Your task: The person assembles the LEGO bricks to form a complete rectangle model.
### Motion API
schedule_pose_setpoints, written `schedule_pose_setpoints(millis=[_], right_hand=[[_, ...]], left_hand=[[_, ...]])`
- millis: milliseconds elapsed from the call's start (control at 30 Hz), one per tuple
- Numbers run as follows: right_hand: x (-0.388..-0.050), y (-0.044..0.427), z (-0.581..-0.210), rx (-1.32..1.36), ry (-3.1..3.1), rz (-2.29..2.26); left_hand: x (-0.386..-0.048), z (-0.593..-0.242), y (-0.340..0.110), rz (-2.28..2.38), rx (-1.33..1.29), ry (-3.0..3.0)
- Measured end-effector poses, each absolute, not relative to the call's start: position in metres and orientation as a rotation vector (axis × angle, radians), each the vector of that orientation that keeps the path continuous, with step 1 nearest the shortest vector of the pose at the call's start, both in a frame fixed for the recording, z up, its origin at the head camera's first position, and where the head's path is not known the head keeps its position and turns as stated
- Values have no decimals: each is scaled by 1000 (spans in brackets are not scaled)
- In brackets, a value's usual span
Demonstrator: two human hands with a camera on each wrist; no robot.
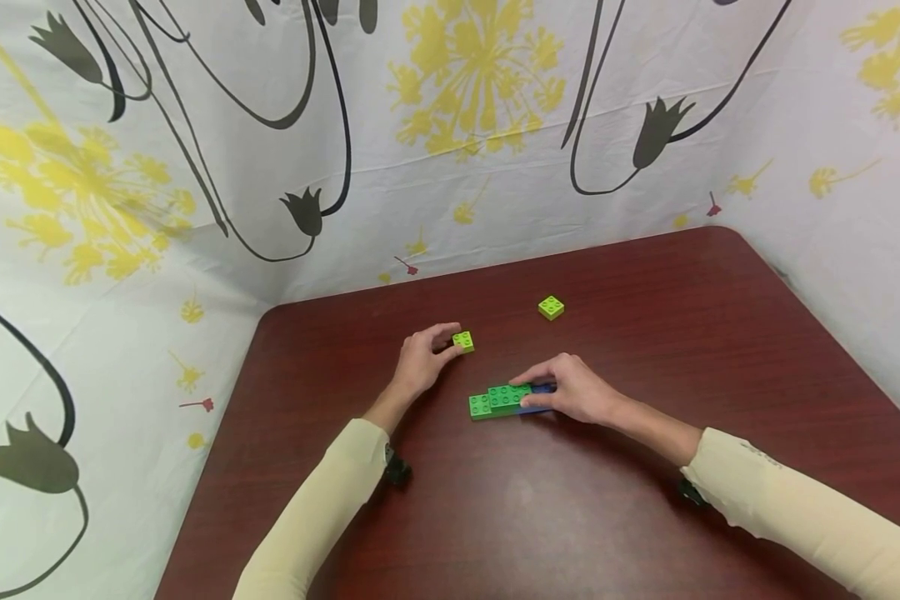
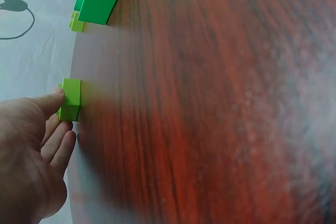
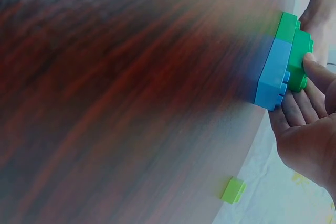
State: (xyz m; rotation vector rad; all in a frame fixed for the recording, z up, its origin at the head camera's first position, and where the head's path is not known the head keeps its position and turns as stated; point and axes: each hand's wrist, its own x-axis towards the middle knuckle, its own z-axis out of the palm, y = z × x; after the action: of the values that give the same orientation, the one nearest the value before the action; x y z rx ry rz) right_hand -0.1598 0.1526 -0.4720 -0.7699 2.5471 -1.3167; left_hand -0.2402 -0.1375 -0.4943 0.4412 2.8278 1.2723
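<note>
A small lime brick [image 1: 462,342] lies on the table, and the left hand [image 1: 422,360] has its thumb and fingers round it; the left wrist view shows the thumb on this lime brick [image 2: 71,100]. To the right and nearer, the right hand [image 1: 579,389] pinches a green brick [image 1: 504,397] that sits on top of a lower green brick [image 1: 479,406] and a blue brick [image 1: 534,408]. In the right wrist view the blue brick [image 3: 273,75] and the upper green brick [image 3: 299,59] are side by side, with the right hand [image 3: 310,129] against them.
Another lime brick [image 1: 551,307] lies farther back on the dark red table [image 1: 607,517]. A patterned white cloth [image 1: 390,200] hangs behind the table and along its sides.
</note>
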Motion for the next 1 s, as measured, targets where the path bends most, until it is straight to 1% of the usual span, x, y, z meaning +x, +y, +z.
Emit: schedule_pose_setpoints(millis=[433,1000], right_hand=[[-159,152,-472,-778,2551,-1319],[-159,152,-472,-788,2556,-1312]], left_hand=[[-239,-494,-136,1235,399,2842],[-236,-490,-143,1150,448,2877]])
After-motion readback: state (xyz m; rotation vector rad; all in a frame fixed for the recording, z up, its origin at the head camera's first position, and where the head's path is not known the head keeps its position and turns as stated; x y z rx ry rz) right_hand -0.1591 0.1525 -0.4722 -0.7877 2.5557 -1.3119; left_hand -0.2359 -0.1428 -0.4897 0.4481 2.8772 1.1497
